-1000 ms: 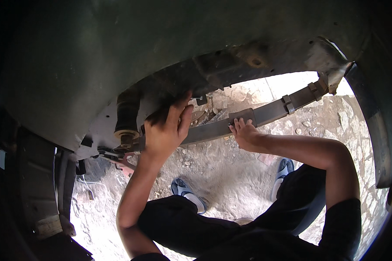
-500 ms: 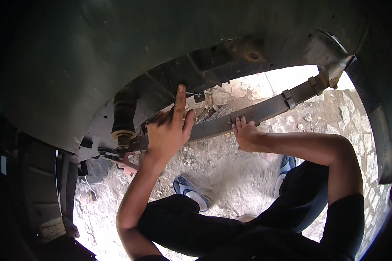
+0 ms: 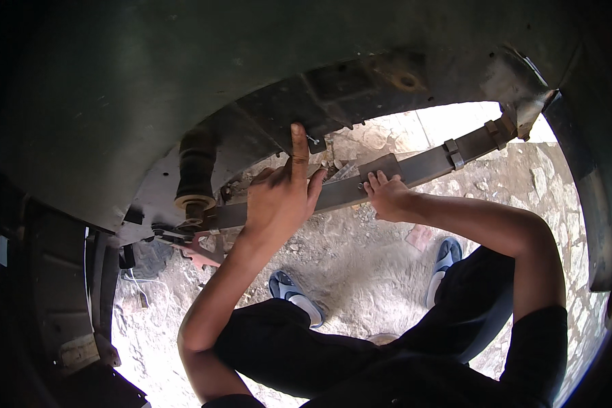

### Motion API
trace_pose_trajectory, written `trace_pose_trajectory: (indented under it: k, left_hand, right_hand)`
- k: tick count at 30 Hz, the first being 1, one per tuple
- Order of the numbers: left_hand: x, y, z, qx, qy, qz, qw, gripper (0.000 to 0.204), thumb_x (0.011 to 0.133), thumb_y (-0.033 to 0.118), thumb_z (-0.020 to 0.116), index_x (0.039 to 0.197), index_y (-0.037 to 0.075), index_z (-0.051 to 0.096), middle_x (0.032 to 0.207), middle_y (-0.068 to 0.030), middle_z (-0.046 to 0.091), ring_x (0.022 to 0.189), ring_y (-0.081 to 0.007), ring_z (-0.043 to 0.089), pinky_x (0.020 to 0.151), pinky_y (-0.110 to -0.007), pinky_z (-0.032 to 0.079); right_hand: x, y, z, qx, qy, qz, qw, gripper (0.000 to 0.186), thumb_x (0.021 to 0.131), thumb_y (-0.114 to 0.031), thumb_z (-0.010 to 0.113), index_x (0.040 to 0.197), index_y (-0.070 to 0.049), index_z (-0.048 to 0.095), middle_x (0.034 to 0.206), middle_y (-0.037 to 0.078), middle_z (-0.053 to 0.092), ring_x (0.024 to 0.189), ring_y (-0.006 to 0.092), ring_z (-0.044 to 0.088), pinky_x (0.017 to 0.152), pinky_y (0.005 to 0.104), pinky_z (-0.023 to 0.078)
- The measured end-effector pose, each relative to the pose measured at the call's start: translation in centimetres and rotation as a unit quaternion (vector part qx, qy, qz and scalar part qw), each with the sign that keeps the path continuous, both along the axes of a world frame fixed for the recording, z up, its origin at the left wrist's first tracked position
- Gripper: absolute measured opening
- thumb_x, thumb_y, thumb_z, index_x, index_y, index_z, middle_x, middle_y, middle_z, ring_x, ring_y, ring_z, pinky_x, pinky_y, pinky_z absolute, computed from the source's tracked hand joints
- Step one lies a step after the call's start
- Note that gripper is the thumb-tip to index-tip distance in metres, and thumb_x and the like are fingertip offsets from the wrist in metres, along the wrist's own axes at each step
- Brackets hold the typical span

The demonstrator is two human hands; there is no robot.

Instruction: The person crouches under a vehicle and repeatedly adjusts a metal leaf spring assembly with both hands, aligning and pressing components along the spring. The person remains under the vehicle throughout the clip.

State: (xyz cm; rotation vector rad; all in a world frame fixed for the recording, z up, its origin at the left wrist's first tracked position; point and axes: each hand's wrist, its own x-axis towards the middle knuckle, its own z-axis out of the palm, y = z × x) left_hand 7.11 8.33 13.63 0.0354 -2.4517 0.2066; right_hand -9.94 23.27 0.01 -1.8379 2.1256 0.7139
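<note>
1. Where the frame darkens at far left, a ribbed black panel (image 3: 54, 285) fills the lower left edge, beneath the curved underside of a vehicle body (image 3: 115, 102).
2. Left of centre, a cylindrical rubber bump stop (image 3: 196, 173) hangs from the body; below it sit a dark bracket and a reddish metal piece (image 3: 200, 253).
3. At centre, the left hand (image 3: 279, 204) is raised in front of the leaf spring (image 3: 347, 190), its index finger pointing straight up to touch the dark frame member (image 3: 333, 102); the other fingers are loosely curled and grasp nothing visible.
4. Right of centre, the right hand (image 3: 387, 197) rests on the leaf spring, fingers curled over its upper edge in a light hold.
5. The leaf spring runs diagonally from the middle left up to the upper right, where clamps (image 3: 453, 155) band it.
6. Below, blue-and-white sandals (image 3: 292, 292) stand on stony ground (image 3: 360, 265).
</note>
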Motion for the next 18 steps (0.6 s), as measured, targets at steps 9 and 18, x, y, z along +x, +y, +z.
trace_pose_trajectory:
  k: [9, 18]
  left_hand:
    - [0.8, -0.1, 0.7, 0.195, -0.087, -0.048, 0.976, 0.079, 0.086, 0.014, 0.064, 0.148, 0.004, 0.017, 0.079, -0.0059, 0.067, 0.058, -0.0202, 0.065, 0.057, -0.031, 0.053]
    - [0.4, -0.1, 0.6, 0.374, -0.060, -0.147, 0.914, 0.066, 0.089, 0.013, 0.061, 0.147, 0.021, 0.029, 0.071, -0.0057, 0.067, 0.054, -0.0185, 0.065, 0.053, -0.030, 0.052]
  right_hand:
    - [0.5, -0.6, 0.8, 0.017, -0.034, -0.013, 0.999, 0.089, 0.085, -0.050, 0.059, 0.140, 0.011, 0.026, 0.146, 0.032, 0.023, 0.133, 0.0453, 0.032, 0.091, 0.0532, 0.044]
    - [-1.3, -0.4, 0.1, -0.014, 0.008, 0.011, 1.000, 0.081, 0.084, -0.039, 0.062, 0.140, 0.010, 0.029, 0.147, 0.029, 0.025, 0.133, 0.0407, 0.034, 0.088, 0.0545, 0.044]
